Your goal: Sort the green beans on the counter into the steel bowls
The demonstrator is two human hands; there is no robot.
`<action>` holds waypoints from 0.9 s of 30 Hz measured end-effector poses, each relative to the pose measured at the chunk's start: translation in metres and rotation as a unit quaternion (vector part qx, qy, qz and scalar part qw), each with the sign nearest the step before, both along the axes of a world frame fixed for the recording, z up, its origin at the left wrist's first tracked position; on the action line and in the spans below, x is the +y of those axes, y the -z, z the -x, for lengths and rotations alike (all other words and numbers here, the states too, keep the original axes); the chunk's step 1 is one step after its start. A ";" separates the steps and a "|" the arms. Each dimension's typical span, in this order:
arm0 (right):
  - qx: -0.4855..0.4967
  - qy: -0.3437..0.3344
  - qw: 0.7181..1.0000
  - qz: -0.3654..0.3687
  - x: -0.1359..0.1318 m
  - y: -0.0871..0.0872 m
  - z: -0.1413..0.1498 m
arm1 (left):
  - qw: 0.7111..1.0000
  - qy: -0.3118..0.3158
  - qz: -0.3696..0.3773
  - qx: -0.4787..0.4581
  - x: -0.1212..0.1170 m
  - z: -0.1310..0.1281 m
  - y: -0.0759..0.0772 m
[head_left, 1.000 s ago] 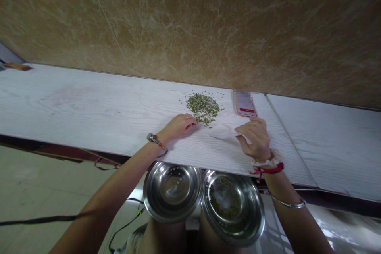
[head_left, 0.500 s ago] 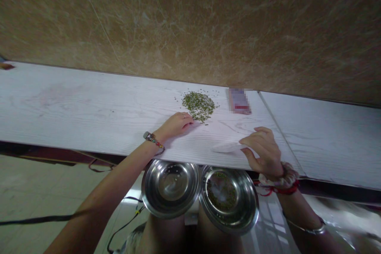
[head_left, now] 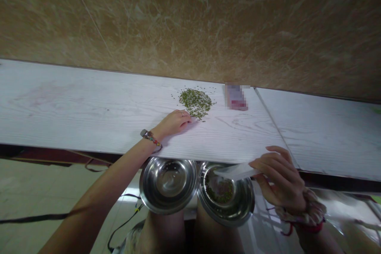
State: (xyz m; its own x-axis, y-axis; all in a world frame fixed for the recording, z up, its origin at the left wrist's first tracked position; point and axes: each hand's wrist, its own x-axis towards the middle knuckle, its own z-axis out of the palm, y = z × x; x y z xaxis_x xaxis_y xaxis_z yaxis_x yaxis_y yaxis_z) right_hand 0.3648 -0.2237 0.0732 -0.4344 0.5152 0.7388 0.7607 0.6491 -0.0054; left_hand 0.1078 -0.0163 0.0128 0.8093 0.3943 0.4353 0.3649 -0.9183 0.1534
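A loose pile of small green beans (head_left: 195, 102), like mung beans, lies spread on the white tabletop (head_left: 74, 107). My left hand (head_left: 176, 122) rests at the pile's near left edge. Its fingers are curled inward, and whatever they may hold is hidden. My right hand (head_left: 276, 176) pinches one end of a thin, translucent white plastic piece (head_left: 238, 171). The far end of that piece hangs over the right steel bowl (head_left: 242, 212), which has green beans around its bottom. Beside it, the left steel bowl (head_left: 145, 196) shows a few small pale specks or glints.
Both bowls sit at my thighs, below the table's front edge. A pinkish, blurred-out rectangular object (head_left: 236, 97) lies to the right of the beans, near the brown marbled wall (head_left: 178, 24). Black cables (head_left: 35, 219) run at the lower left.
My right hand has moved right and toward me, carrying the white piece from above the tabletop to over the right bowl. My left hand stays by the bean pile.
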 end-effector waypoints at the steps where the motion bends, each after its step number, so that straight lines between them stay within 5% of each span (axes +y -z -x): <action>1: 0.003 0.004 1.000 -0.004 0.002 -0.001 0.000 | 1.000 -0.001 0.003 -0.003 0.000 0.000 0.000; 11: 0.018 0.116 0.990 -0.079 0.074 -0.003 -0.002 | 1.000 -0.020 -0.005 -0.006 0.005 0.002 0.005; 18: -0.014 0.080 0.992 -0.101 0.135 0.021 -0.003 | 0.999 -0.042 -0.009 0.004 0.004 0.001 0.003; 27: -0.003 0.068 0.987 -0.147 0.134 0.038 -0.006 | 0.999 -0.041 -0.007 -0.009 0.005 0.002 0.003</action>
State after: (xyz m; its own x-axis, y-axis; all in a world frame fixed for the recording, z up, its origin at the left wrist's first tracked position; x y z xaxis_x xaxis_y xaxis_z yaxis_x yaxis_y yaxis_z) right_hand 0.3703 -0.0899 0.0354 -0.3810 0.3325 0.8627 0.8402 0.5140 0.1729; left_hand 0.1054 -0.0111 0.0096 0.7661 0.4533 0.4555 0.4369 -0.8872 0.1482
